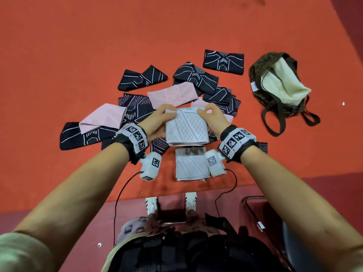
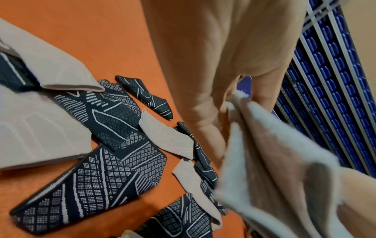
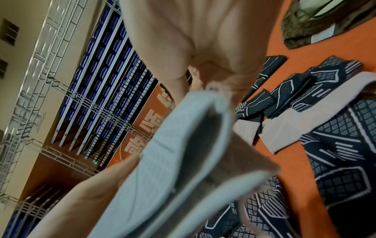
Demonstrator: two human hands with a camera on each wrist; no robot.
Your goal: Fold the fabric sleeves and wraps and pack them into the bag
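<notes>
A folded light grey sleeve (image 1: 187, 127) hangs above the red floor between both hands. My left hand (image 1: 160, 119) pinches its upper left corner and my right hand (image 1: 213, 116) pinches its upper right corner. The same grey sleeve (image 2: 274, 161) fills the lower right of the left wrist view and shows as a blurred grey sleeve (image 3: 183, 145) in the right wrist view. A second folded grey sleeve (image 1: 191, 166) lies flat on the floor just below. The olive bag (image 1: 279, 89) with a cream lining lies open at the right.
Several black patterned sleeves (image 1: 142, 77) and pink ones (image 1: 172, 94) lie scattered on the red floor (image 1: 78, 55) beyond my hands. A dark chair frame (image 1: 255, 209) stands at the lower right. My shoes (image 1: 151, 204) show at the floor's near edge.
</notes>
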